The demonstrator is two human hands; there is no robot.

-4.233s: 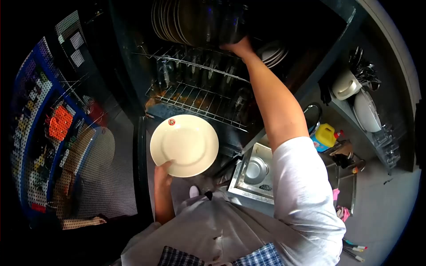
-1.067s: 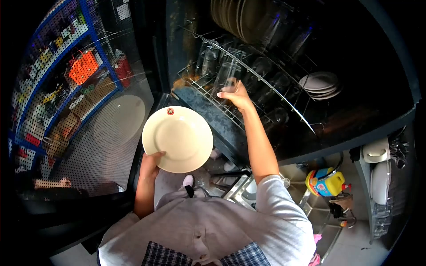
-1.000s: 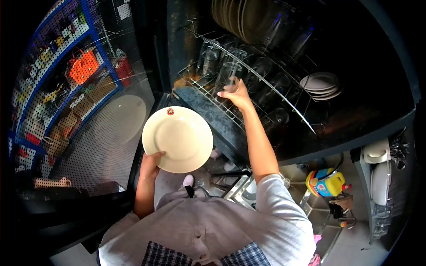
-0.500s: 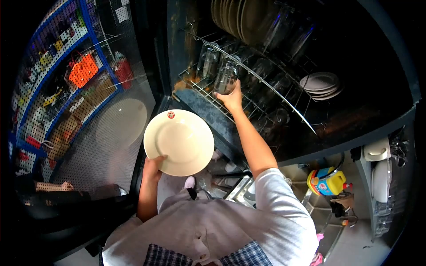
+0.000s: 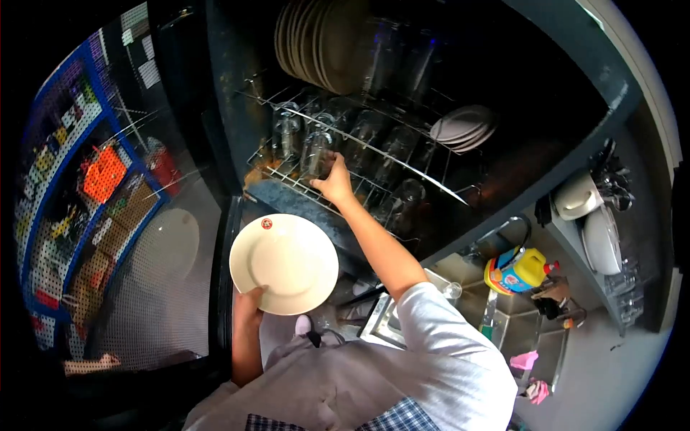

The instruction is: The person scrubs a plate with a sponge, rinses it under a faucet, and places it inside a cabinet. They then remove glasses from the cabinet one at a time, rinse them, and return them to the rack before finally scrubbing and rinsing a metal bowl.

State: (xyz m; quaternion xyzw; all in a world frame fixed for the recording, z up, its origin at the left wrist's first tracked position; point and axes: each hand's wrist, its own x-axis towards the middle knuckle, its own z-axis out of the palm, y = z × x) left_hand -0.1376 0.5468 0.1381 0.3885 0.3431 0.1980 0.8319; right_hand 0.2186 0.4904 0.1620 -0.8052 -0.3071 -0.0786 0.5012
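My left hand (image 5: 250,303) holds a cream plate (image 5: 284,266) by its near edge, thumb on top; a small red emblem shows on the far rim. Inside the dark cabinet, my right hand (image 5: 334,181) has thumb and fingers curved around the lower part of a clear glass (image 5: 317,152). That glass is on the lower wire rack (image 5: 302,185), beside another clear glass (image 5: 286,129) and several more to the right. Above them, several plates (image 5: 309,43) stand on edge on the upper rack.
Small white plates (image 5: 463,128) are stacked at the cabinet's right. The perforated door (image 5: 165,287) stands at the left. A yellow jug (image 5: 519,271) is by the metal sink (image 5: 517,330). A shelf at the far right holds white dishes (image 5: 601,237).
The view has shifted, so the cabinet appears further left. My right hand remains at a glass on the lower rack, its fingers a little more spread. The plate stays in my left hand.
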